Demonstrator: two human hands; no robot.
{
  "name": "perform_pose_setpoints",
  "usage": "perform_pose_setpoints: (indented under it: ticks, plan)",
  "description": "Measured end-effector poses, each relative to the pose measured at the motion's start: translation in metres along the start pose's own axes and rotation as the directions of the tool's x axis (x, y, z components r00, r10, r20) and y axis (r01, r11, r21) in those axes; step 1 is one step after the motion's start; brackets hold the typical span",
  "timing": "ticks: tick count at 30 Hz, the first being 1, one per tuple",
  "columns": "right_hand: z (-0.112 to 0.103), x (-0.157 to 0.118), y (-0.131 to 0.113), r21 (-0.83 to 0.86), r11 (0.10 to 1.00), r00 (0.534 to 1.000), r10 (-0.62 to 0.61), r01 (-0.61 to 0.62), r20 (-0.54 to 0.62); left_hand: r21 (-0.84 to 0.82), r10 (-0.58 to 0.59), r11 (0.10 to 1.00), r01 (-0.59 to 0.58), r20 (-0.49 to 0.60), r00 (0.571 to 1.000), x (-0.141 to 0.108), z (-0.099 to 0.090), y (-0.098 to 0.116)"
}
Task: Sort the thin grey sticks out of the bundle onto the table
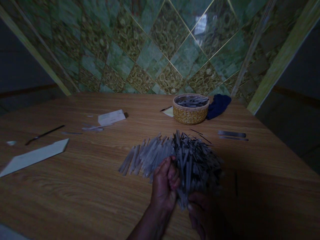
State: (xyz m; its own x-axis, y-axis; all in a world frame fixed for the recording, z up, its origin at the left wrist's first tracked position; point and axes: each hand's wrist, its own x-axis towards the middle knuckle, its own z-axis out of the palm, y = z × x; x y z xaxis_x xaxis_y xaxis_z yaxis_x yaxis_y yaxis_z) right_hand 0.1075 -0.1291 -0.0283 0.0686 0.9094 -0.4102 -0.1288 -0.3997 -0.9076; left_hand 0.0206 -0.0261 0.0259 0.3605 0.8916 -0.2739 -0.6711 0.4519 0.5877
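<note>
A heap of narrow, translucent plastic sleeves [192, 160] lies on the wooden table in front of me, with dark thin sticks mixed in at its right side. Flatter sleeves [152, 153] spread out to the left. My left hand [165, 181] is closed in a fist at the heap's near edge; whatever its fingers hold is hidden. In deep shadow to its right, my right hand [201, 211] has thumb and finger pinched together at the near end of a translucent sleeve [183, 198].
Behind the heap stands a woven basket [190, 115] full of similar strips, beside a dark blue cloth [218, 106]. A small bundle [232, 134] lies right. Left are a white card [111, 116], a dark thin tool [45, 134] and a pale flat strip [35, 156]. A tiled wall [160, 50] rises behind.
</note>
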Motion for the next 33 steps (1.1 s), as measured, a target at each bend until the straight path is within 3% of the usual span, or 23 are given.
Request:
perform_pose_setpoints:
  ticks: [9, 13, 16, 19, 22, 23, 25, 27, 28, 31, 33]
  plan:
    - [-0.006, 0.005, -0.008, 0.027, 0.996, 0.994, -0.092, 0.091, 0.06, -0.045, 0.042, 0.998, -0.04, 0.035, 0.999, 0.0, 0.002, 0.005]
    - [-0.011, 0.01, -0.013, 0.069, 0.99, 0.99, -0.128, 0.124, 0.057, -0.08, -0.003, 0.997, 0.01, 0.093, 0.996, -0.004, 0.006, 0.003]
    - [-0.012, 0.014, -0.012, 0.076, 0.978, 0.981, -0.195, 0.194, 0.015, 0.003, -0.001, 1.0, 0.001, 0.076, 0.997, -0.005, 0.005, -0.002]
    - [-0.01, 0.016, -0.012, 0.089, 0.982, 0.986, -0.164, 0.165, -0.024, 0.101, -0.029, 0.995, 0.02, 0.084, 0.996, -0.005, 0.003, -0.005]
    - [-0.02, 0.012, -0.023, -0.097, 0.981, 0.985, -0.171, 0.167, -0.029, 0.169, -0.09, 0.983, 0.072, 0.1, 0.991, -0.004, 0.001, -0.004]
    - [-0.029, 0.009, -0.03, -0.236, 0.95, 0.974, -0.222, 0.206, -0.046, 0.189, -0.088, 0.98, 0.069, 0.096, 0.991, -0.003, 0.0, -0.003]
    - [-0.052, 0.001, -0.048, -0.558, 0.77, 0.921, -0.389, 0.31, -0.026, 0.226, -0.068, 0.973, 0.049, 0.078, 0.995, -0.001, -0.003, -0.001]
    - [-0.079, -0.006, -0.063, -0.749, 0.618, 0.939, -0.343, 0.238, 0.016, 0.267, -0.045, 0.963, 0.028, 0.06, 0.997, 0.001, -0.004, 0.002]
    - [-0.092, -0.009, -0.067, -0.824, 0.527, 0.944, -0.328, 0.208, 0.029, 0.293, -0.042, 0.956, 0.026, 0.049, 0.998, 0.002, -0.005, 0.002]
    - [-0.121, -0.012, -0.058, -0.881, 0.442, 0.926, -0.377, 0.17, -0.01, 0.373, -0.063, 0.926, 0.053, 0.014, 0.998, 0.002, -0.005, 0.001]
    - [-0.131, -0.01, -0.038, -0.968, 0.206, 0.88, -0.473, 0.146, 0.032, 0.412, -0.087, 0.908, 0.074, 0.012, 0.996, 0.001, -0.004, -0.001]
